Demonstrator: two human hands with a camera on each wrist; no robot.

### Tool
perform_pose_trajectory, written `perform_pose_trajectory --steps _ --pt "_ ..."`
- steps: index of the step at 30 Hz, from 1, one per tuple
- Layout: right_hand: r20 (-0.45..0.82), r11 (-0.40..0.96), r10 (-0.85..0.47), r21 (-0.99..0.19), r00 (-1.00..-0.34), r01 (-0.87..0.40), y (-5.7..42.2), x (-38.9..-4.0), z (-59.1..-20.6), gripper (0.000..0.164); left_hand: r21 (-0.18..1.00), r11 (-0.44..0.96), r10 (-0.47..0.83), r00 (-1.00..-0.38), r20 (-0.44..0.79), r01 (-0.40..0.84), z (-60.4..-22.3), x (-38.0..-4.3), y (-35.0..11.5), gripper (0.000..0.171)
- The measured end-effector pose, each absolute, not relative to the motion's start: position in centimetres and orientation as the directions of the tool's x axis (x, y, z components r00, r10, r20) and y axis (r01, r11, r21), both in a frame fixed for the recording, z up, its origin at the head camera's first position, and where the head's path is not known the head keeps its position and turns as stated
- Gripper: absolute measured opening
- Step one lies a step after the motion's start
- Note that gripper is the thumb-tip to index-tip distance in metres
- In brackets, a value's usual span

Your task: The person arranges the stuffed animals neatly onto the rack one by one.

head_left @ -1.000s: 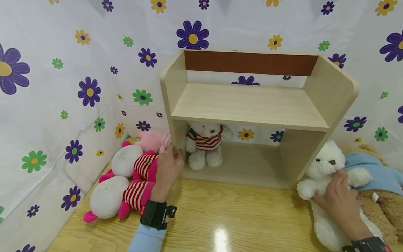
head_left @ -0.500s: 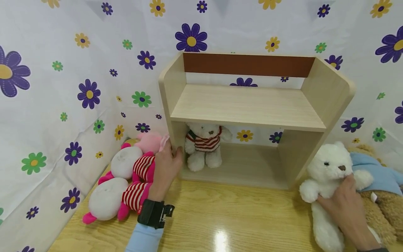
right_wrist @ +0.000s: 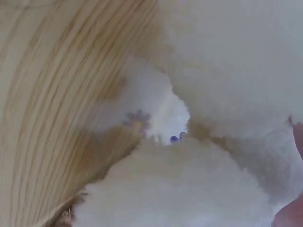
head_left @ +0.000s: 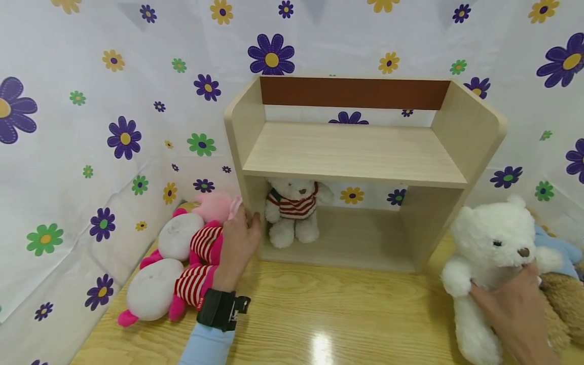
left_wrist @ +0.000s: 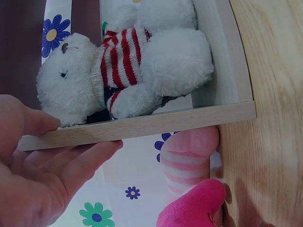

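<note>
My left hand [head_left: 235, 246] holds the left side panel of a small wooden shelf [head_left: 356, 149]. In the left wrist view, the thumb lies inside the panel's edge and the fingers outside it. A white teddy bear in a red-striped sweater [head_left: 294, 208] sits in the lower compartment, against the left side. At the right, my right hand [head_left: 515, 304] grips a plain white teddy bear [head_left: 495, 235] round its chest, the bear roughly upright. White fur [right_wrist: 180, 189] fills much of the right wrist view, with parts of two fingers at its edge.
Pink-and-white plush toys with striped bodies [head_left: 196, 286] lie left of the shelf, beside a pink plush toy [head_left: 213, 207]. Behind the white bear lies a brown plush toy in blue [head_left: 563, 299]. A flower-patterned cloth [head_left: 150, 91] backs the wooden table [head_left: 347, 314].
The plain white bear has been raised and brought nearer in my right hand, turning more upright. My left hand stays on the shelf panel. The head view has shifted slightly.
</note>
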State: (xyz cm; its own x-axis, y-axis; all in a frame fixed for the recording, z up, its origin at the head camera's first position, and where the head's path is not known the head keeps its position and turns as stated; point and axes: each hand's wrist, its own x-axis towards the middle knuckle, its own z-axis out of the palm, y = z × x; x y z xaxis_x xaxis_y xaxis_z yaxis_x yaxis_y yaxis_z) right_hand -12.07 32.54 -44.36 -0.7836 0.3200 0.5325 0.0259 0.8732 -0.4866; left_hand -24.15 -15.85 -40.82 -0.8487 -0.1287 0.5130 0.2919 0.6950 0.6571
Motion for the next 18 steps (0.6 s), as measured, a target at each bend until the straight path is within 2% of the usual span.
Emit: perform_pose_trajectory --steps 5,9,14,18 --pt "0.516 0.866 0.316 -0.499 -0.796 0.020 32.3 -11.2 -43.7 0.113 0.668 0.682 -0.134 -0.847 0.514 0.297 -40.7 -24.3 -15.9 0.034" --pt "0.505 0.868 0.316 -0.496 -0.803 0.030 31.9 -10.6 -43.3 0.111 0.649 0.692 -0.130 -0.829 0.544 0.317 -40.6 -24.6 -16.0 0.038" --pt "0.532 0.877 0.332 -0.478 -0.778 0.048 30.9 -10.2 -43.2 0.096 0.636 0.711 -0.115 -0.843 0.525 0.299 -40.6 -24.7 -16.1 0.032" --pt "0.454 0.826 0.361 -0.560 -0.814 0.054 29.7 -10.0 -42.9 0.100 0.650 0.710 -0.118 -0.864 0.489 0.271 -40.4 -24.5 -16.0 0.024"
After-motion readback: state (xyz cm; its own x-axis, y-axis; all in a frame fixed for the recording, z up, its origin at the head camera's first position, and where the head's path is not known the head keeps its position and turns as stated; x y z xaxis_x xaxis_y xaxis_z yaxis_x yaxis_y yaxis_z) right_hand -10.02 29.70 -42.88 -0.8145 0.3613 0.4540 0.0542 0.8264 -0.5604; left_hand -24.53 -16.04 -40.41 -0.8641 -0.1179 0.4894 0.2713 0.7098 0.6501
